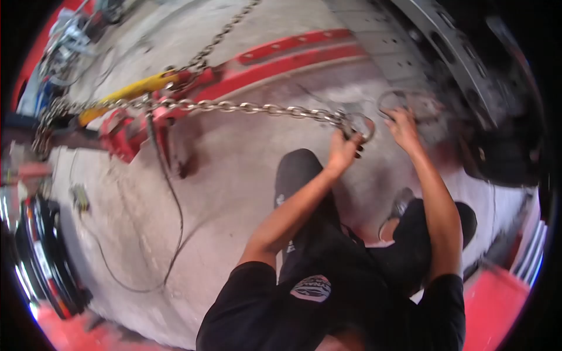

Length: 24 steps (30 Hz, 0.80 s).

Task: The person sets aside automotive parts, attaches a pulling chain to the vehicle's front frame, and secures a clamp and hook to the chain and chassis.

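A steel chain (252, 108) stretches from the red frame puller's side to my left hand (342, 152). At its end hangs a metal ring or hook (366, 124), and my left hand is closed around that end piece; its exact shape is blurred. Farther right, my right hand (402, 126) has its fingers closed on the rim of a round metal loop (383, 99). A greyish, blurred metal piece (428, 108) lies just beyond that loop. The two hands are a short way apart, above the concrete floor.
A red steel beam (275, 58) lies across the floor, with a yellow cylinder (126, 93) and a second chain (222, 35) at its left end. A vehicle's metal frame (451, 52) stands at right. A black hose (170, 193) curls over the floor (129, 222).
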Motion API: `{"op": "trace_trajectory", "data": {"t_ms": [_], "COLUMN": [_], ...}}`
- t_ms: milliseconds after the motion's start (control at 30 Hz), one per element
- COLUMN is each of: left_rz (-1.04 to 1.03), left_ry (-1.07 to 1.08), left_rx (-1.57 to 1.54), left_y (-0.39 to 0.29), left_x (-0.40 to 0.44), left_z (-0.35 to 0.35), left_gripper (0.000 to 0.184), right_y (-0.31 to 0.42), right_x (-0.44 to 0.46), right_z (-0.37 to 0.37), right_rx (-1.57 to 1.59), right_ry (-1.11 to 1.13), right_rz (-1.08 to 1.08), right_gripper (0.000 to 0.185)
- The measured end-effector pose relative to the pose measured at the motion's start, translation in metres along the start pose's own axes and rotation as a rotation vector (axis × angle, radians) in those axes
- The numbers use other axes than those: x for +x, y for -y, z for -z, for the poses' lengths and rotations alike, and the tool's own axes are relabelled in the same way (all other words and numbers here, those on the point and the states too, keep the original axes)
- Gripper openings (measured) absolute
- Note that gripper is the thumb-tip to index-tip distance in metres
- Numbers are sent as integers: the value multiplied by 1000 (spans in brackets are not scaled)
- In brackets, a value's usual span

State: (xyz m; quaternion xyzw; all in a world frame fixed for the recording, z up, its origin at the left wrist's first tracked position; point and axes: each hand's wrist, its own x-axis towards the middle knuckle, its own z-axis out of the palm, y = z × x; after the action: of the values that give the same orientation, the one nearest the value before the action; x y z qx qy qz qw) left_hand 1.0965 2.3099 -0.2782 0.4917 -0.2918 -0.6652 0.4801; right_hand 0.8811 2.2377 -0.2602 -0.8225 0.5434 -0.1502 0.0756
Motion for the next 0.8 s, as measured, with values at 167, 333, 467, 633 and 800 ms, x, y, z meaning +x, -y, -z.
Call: {"op": "trace_trajectory", "data": {"t_ms": [167,333,467,633,800], "left_rz": [-143,-105,-104,-40,-8], "left_ry": [-24,31,69,98,53], "left_rx": [47,-23,18,-40,19], "left_y": [7,-5,-9,-34,-37], "left_x": [3,8,14,9,19], "left_z": [0,-8,-8,-14,-23], "left_gripper": [25,26,25,29,29], "right_y": [24,20,23,22,27], "right_x": [1,3,2,5,6], "right_z": [8,2,0,-1,3], "right_rx": [31,43,47,28,112], "right_ry": [64,94,49,97,84], "right_rz": [-102,-168,-195,-196,-179], "right_gripper": [32,35,36,36,31]}}
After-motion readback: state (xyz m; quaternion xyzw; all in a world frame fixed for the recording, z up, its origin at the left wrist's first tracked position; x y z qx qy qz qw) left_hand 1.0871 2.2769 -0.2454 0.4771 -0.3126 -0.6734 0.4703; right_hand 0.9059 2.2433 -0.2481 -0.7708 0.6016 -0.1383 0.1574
